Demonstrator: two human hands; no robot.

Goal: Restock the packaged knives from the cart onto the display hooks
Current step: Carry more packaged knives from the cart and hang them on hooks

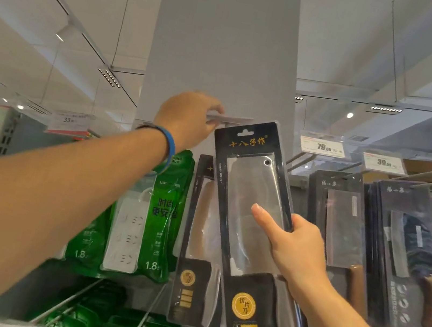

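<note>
1 packaged knife (249, 197) is gripped upright by the right hand (292, 246). Just above, the hook tag (233, 119) is pinched by the left hand (188, 119).

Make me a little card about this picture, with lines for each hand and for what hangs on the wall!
left hand: raised, pinching the tag holder at a hook's end
right hand: holding the knife pack, thumb across its front
knife pack: tilted, not yet on a hook
behind it: a hanging pack of the same kind
to the left: green packs
to the right: dark knife packs under price tags reading 79.00 and 39.00
</note>
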